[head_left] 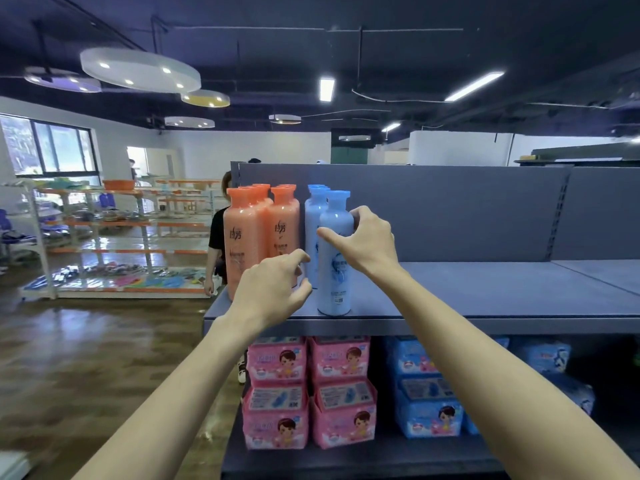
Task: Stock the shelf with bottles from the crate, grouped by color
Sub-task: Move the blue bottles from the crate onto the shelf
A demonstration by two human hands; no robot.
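A grey metal shelf unit (485, 306) fills the right half of the view, its top board bare along the right and holding bottles only at its left end. On the level below it, stacked pink packs (308, 393) sit at the left and blue packs (426, 393) just beside them to the right; each pack carries a cartoon child's face, and the print on them is too blurred to read.

On the top board the orange bottles (259, 233) stand upright in two close rows that run back toward the rear panel, with orange caps and dark brush-style characters on their fronts that cannot be read with certainty. Just to their right stand the blue bottles (317, 230) in a row of their own, pale blue with brighter blue caps.

The front blue bottle (334, 265) stands upright at the front edge of the board, touching the row behind it. It bears a blue swirl design, small print and a square code low down, none of it legible.

The right hand (367, 240) is clamped on this bottle's shoulder, fingers wrapped behind it and thumb across the front. The left hand (273, 289) is loosely curled, fingertips close together, holding nothing, in front of the gap between the orange and blue groups.
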